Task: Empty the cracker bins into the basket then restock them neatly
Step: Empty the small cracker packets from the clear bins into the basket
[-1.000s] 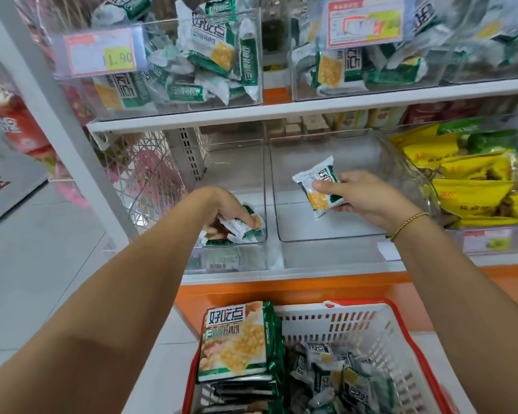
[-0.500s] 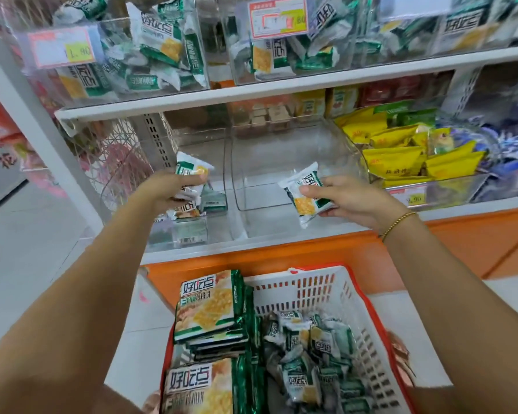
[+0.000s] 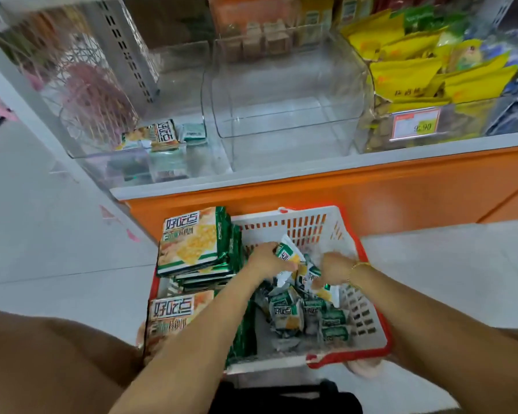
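Both hands down inside basket (image 3: pixel 296 225); left hand (image 3: pixel 265 259) curled round a small cracker packet (image 3: pixel 288 253), packet sticking up past its fingertips; right hand (image 3: pixel 334 268), bracelet (image 3: pixel 360 265) on wrist, just right of it, fingers pointing down onto another packet (image 3: pixel 326 290); blurred, cannot tell if gripped or only touched; loose packets (image 3: pixel 286 315) piled just under both hands, toward the person; large cracker packs (image 3: pixel 192 240) stacked immediately left of the left hand; up beyond the hands on the shelf, left bin (image 3: pixel 102 150) with a few packets (image 3: pixel 159 135) inside, middle bin (image 3: pixel 281 121) beside it; yellow bags (image 3: pixel 416 73) far beyond the right hand
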Action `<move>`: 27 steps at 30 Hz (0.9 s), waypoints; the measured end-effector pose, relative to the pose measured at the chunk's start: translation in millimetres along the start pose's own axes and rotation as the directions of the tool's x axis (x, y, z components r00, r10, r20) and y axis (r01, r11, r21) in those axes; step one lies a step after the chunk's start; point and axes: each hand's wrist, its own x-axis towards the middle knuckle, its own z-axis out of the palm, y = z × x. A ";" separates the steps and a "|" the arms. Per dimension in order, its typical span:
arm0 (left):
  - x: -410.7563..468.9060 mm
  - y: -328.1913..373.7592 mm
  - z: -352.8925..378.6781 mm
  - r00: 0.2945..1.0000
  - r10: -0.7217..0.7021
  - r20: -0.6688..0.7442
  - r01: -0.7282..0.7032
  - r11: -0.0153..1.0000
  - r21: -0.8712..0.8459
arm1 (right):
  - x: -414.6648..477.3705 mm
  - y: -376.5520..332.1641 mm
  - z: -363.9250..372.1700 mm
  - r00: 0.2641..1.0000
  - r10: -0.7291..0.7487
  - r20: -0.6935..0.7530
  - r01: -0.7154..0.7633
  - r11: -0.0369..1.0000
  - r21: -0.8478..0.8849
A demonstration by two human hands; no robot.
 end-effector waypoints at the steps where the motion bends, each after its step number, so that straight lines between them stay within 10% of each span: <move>1: 13.4 -8.0 12.7 1.000 -0.018 -0.017 0.018 1.000 0.002 | 6.6 0.9 14.7 1.000 0.014 0.027 -0.012 0.998 -0.055; 18: 45.7 -4.0 14.8 0.999 0.022 -0.035 -0.012 0.966 0.257 | 6.6 -15.7 -36.3 0.986 -0.061 -0.153 0.060 0.998 -0.016; 27: -88.7 95.3 -187.7 0.788 0.507 -0.350 -0.374 0.845 0.383 | -112.6 -117.2 -183.4 0.485 -0.252 -0.837 0.606 0.787 0.115</move>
